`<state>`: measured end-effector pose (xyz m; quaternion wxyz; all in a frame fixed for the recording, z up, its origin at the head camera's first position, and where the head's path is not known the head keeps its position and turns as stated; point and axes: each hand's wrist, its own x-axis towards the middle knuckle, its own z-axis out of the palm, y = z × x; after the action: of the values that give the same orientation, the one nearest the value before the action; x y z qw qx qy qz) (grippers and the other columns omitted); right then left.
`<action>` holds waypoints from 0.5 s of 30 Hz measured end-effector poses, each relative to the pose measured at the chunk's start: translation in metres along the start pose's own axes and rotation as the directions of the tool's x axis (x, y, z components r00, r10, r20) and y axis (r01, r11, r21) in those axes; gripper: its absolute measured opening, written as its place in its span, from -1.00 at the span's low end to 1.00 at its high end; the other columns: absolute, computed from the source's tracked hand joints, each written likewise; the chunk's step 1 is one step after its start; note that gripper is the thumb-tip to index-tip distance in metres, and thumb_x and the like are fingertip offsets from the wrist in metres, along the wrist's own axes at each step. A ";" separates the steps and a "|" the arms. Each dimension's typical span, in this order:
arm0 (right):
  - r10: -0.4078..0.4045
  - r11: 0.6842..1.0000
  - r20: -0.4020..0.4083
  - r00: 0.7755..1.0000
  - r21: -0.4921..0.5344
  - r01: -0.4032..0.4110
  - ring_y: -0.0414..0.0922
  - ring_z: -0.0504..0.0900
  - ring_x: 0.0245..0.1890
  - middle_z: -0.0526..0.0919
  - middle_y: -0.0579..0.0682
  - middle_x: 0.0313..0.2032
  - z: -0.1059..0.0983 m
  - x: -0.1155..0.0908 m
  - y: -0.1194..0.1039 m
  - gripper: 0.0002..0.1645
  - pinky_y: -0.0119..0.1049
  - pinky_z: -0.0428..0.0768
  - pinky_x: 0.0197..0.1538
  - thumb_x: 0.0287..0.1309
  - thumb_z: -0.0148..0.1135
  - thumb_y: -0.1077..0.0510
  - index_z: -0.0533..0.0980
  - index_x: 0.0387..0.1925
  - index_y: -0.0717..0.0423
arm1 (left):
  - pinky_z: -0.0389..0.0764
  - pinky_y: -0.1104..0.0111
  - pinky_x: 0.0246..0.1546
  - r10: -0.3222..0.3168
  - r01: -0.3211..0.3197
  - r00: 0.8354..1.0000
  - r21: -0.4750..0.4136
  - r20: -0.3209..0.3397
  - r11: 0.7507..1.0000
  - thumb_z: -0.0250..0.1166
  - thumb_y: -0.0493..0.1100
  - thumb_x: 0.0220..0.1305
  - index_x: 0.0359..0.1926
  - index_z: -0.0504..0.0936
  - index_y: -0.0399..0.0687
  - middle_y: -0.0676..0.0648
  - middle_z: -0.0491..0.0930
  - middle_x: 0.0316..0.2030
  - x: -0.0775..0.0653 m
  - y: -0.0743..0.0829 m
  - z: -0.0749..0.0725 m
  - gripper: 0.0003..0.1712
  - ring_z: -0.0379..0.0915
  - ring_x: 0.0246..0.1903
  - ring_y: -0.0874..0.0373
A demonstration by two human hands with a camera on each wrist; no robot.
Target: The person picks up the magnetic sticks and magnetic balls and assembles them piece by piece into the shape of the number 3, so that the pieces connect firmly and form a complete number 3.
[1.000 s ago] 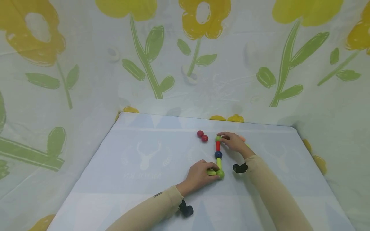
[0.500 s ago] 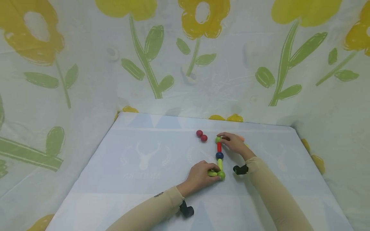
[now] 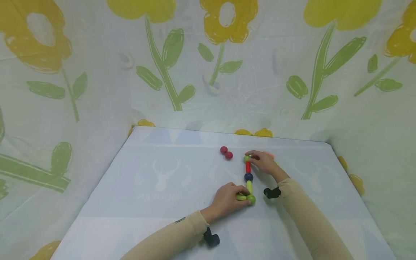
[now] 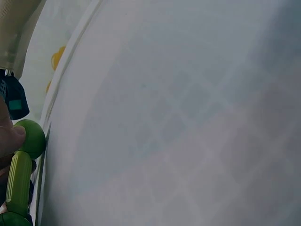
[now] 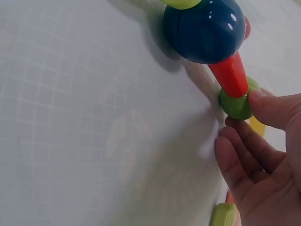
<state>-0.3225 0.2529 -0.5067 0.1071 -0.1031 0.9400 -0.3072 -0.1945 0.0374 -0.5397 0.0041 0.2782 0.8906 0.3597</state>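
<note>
A chain of toy building rods and balls runs away from me on the table in the head view. My left hand [image 3: 227,198] grips its near end, at the near green ball [image 3: 251,199] and a yellow-green rod [image 3: 241,197] that points left. Another yellow-green rod [image 3: 249,187] leads to the dark blue ball [image 3: 248,177], then a red rod [image 3: 248,167]. At the far end, my right hand [image 3: 263,161] holds the far green ball [image 3: 246,159]. In the right wrist view, the thumb presses that ball [image 5: 235,104] from one side, fingertips under it.
Two dark red balls [image 3: 229,155] lie left of the chain's far end. An orange piece [image 3: 269,154] shows partly behind my right hand, and a yellow-green rod [image 5: 224,215] lies below that hand in the right wrist view. A flowered curtain [image 3: 247,83] surrounds the table [image 3: 162,234].
Both hands and the chain between them have shifted slightly right and towards me. The grips look the same, and the red balls stay where they lay.
</note>
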 end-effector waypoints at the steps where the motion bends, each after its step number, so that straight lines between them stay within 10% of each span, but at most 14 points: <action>1: 0.001 1.000 0.001 1.000 0.000 -0.001 0.12 0.55 0.11 0.61 0.22 0.15 0.000 0.000 0.000 -0.61 0.02 0.55 0.12 0.46 0.17 0.11 0.55 0.25 -0.01 | 0.35 0.58 -0.34 0.000 0.000 1.000 0.001 0.000 1.000 0.51 0.12 0.19 -0.08 0.77 0.27 0.33 0.64 -0.30 0.000 0.001 0.000 -0.72 0.34 -0.34 0.41; 15: 0.053 0.998 0.016 0.998 0.035 -0.053 0.19 0.54 0.17 0.59 0.23 0.17 -0.003 -0.005 -0.003 -0.58 0.07 0.57 0.13 0.45 0.18 0.08 0.53 0.27 0.01 | 0.35 0.59 -0.34 -0.005 0.005 1.000 0.005 0.010 1.000 0.50 0.12 0.19 -0.07 0.76 0.27 0.34 0.64 -0.31 0.000 0.006 0.000 -0.72 0.34 -0.33 0.41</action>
<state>-0.3181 0.2537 -0.5021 0.1240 -0.0784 0.9359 -0.3202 -0.1915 0.0407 -0.5357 0.0088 0.2776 0.8922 0.3561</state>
